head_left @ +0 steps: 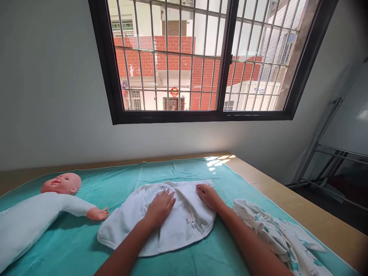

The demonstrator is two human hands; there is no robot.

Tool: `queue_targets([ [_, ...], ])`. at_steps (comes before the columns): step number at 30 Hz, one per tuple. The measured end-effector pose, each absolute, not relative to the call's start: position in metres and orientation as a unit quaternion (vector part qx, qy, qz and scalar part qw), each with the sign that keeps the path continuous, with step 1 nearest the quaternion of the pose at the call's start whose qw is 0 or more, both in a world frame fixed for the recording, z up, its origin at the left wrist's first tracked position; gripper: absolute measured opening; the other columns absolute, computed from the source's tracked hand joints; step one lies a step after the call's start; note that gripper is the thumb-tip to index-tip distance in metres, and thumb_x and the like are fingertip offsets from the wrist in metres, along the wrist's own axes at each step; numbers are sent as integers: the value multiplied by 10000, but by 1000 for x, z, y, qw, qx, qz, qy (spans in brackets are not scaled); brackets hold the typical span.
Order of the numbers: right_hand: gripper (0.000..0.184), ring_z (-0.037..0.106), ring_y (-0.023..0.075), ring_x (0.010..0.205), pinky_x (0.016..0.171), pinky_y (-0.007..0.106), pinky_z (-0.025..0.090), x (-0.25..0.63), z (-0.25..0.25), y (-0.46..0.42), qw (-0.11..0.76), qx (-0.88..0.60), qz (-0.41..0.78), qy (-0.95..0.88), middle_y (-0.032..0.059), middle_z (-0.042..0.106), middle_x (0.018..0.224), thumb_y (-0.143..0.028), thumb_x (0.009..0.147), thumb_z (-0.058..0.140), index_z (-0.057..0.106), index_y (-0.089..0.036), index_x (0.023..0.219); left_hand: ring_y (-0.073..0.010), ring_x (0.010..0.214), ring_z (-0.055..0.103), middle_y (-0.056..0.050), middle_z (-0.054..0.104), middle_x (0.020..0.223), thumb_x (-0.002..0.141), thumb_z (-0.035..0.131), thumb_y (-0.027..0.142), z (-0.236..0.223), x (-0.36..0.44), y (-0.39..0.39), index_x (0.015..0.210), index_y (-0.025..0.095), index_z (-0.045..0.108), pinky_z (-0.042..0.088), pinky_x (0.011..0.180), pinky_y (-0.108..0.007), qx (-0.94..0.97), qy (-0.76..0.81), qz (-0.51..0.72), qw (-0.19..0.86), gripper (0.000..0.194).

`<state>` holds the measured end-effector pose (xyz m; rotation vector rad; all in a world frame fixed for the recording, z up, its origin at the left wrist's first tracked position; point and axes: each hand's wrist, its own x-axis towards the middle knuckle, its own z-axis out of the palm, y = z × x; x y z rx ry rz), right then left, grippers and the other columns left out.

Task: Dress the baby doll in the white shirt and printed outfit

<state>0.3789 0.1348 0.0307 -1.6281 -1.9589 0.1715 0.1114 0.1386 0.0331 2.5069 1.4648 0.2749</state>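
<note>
A white baby garment (175, 230) lies spread on the turquoise cloth (115, 253), with a small dark print near its far edge and some creases. My left hand (161, 205) rests flat on its middle, fingers stretched out and pointing away from me. At the garment's far right corner is my right hand (209, 196), its fingers bent and close together on the fabric; the thumb is hidden. To the left, a baby doll (61, 184) in a white bodysuit lies on its back, one hand close to the garment's left side.
A crumpled white baby cloth with green and dark prints (276, 234) lies right of my right forearm. The wooden tabletop (267, 191) shows along the edges. Behind stands a wall with a barred window (169, 117); a metal folding frame (319, 145) stands at the right.
</note>
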Motion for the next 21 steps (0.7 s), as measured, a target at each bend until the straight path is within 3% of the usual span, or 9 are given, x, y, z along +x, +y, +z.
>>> queue_targets([
  [4, 279, 642, 235, 952, 862, 341, 474, 373, 40, 132, 290, -643, 49, -707, 103, 714, 1015, -215, 919, 422, 694, -170, 967, -267, 1470, 235, -55, 286, 1579, 990, 257, 403, 33, 97, 147, 1450, 207, 424, 180, 1191, -524, 837, 532, 86, 90, 527],
  [9, 329, 512, 259, 1254, 1085, 396, 366, 316, 57, 114, 284, -562, 22, -777, 123, 574, 1353, -184, 923, 435, 632, -160, 1185, -286, 1463, 251, -46, 294, 1578, 960, 321, 398, 32, 93, 150, 1448, 218, 429, 198, 1182, -530, 834, 542, 77, 72, 532],
  [13, 404, 498, 257, 1299, 1116, 397, 380, 268, 50, 98, 204, -480, 107, -846, 126, 536, 1408, -241, 919, 483, 566, -135, 1300, -283, 1457, 267, -39, 308, 1574, 966, 274, 435, 31, 85, 163, 1465, 238, 398, 207, 1172, -548, 827, 554, 72, 64, 550],
  [17, 501, 398, 340, 1372, 1170, 495, 278, 254, 42, 87, 163, -499, 87, -847, 202, 474, 1443, -291, 908, 524, 515, -55, 1349, -313, 1453, 269, -51, 307, 1575, 972, 254, 444, 28, 77, 180, 1460, 278, 402, 245, 1127, -608, 813, 575, 73, 53, 537],
  [19, 496, 398, 335, 1374, 1177, 470, 279, 252, 42, 81, 158, -516, 84, -838, 221, 462, 1445, -269, 911, 511, 514, -33, 1347, -326, 1455, 259, -62, 299, 1578, 975, 246, 451, 26, 75, 186, 1457, 288, 403, 266, 1100, -634, 808, 581, 79, 47, 533],
  [21, 490, 414, 288, 1373, 1176, 398, 305, 247, 42, 75, 171, -487, 116, -848, 182, 453, 1466, -273, 923, 486, 501, -72, 1370, -335, 1456, 252, -84, 295, 1579, 978, 241, 440, 25, 75, 188, 1458, 267, 404, 270, 1087, -646, 805, 586, 87, 38, 536],
])
